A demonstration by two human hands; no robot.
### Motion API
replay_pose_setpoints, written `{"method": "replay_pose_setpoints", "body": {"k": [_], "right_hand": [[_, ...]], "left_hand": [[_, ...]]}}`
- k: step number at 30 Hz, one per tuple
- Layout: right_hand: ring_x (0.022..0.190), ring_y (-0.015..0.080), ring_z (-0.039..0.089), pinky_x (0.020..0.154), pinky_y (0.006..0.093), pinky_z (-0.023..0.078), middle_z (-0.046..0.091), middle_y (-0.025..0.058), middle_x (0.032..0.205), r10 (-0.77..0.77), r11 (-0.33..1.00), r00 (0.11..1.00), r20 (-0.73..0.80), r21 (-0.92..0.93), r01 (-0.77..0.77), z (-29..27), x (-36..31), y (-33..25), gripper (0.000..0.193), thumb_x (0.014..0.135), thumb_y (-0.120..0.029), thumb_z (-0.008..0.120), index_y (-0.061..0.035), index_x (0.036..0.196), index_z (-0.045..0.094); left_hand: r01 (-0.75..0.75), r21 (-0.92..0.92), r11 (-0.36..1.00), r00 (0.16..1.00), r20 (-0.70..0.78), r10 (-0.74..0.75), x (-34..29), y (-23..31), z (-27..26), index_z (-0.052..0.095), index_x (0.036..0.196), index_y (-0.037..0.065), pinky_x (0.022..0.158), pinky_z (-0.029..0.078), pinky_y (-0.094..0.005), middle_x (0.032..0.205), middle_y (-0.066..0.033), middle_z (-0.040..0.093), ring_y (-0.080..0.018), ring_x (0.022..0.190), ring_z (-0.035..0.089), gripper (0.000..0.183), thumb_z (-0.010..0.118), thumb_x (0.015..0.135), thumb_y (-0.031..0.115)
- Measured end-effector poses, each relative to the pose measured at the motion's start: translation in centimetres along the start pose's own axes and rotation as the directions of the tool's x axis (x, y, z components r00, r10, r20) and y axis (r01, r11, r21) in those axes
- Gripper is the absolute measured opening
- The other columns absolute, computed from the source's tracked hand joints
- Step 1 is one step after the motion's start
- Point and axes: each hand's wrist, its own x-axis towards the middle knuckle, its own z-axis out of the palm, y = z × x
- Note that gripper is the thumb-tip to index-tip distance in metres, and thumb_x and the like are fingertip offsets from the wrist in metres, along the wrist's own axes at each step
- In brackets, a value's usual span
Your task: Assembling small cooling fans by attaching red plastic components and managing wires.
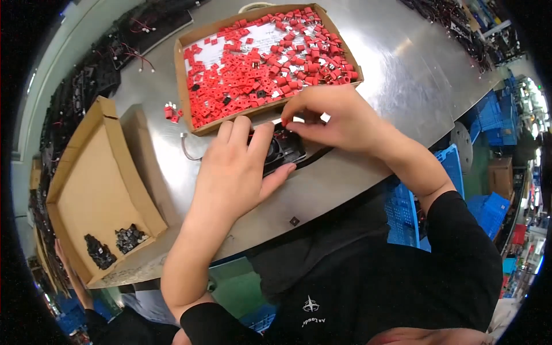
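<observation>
A: Where is the black device (294, 148)?
B: Near mid-view on the metal tabletop (339, 183); the left hand (230, 164) lies over it, thumb spread wide from the fingers; whether it grips, I cannot tell.
A: And the right hand (339, 118)?
B: At the device's one o'clock, narrow, thumb and forefinger pinching a small red piece (284, 122).
A: What lies around?
B: At twelve, a cardboard box (180, 75) of red parts (241, 75); at eight, a brown tray (86, 195) with two dark clusters (99, 251); at six, a little dark square (294, 221).
</observation>
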Motion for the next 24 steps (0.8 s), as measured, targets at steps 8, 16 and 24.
{"method": "replay_pose_setpoints", "body": {"k": [8, 16, 24], "right_hand": [[0.085, 0.0281, 0.073, 0.074, 0.0385, 0.059, 0.076, 0.0074, 0.097, -0.167, 0.954, 0.985, 0.054, -0.243, 0.175, 0.2, -0.6, -0.6, 0.022, 0.077, -0.003, 0.081, -0.0049, 0.098, 0.073], [0.085, 0.0277, 0.073, 0.074, 0.0386, 0.059, 0.075, 0.0074, 0.096, -0.171, 0.939, 0.984, 0.056, -0.293, 0.18, 0.4, -0.5, -0.5, 0.022, 0.078, -0.003, 0.081, -0.0066, 0.098, 0.073], [0.093, 0.028, 0.074, 0.078, 0.0375, 0.06, 0.075, 0.0084, 0.104, -0.1, 0.962, 0.994, 0.054, -0.25, 0.11, 0.4, -0.4, -0.9, 0.02, 0.078, -0.001, 0.081, -0.0049, 0.096, 0.074]], "left_hand": [[0.059, 0.064, 0.996, 0.998, 0.008, -0.059, 0.6, 1.1, 0.3, 0.062, 0.127, 0.003, 0.082, 0.053, -0.045, 0.11, -0.0159, 0.053, -0.0341, 0.102, 0.056, 0.065, 0.085, 0.078, 0.039], [0.067, 0.081, 0.994, 0.998, 0.003, -0.067, 0.6, 1.1, 0.3, 0.062, 0.127, 0.004, 0.083, 0.053, -0.0447, 0.111, -0.0152, 0.052, -0.0332, 0.104, 0.056, 0.064, 0.085, 0.078, 0.039], [0.048, 0.061, 0.997, 0.999, -0.018, -0.047, 0.5, 0.7, 0.2, 0.06, 0.124, 0.005, 0.083, 0.053, -0.0442, 0.11, -0.0151, 0.052, -0.033, 0.104, 0.056, 0.061, 0.085, 0.079, 0.038]]}}
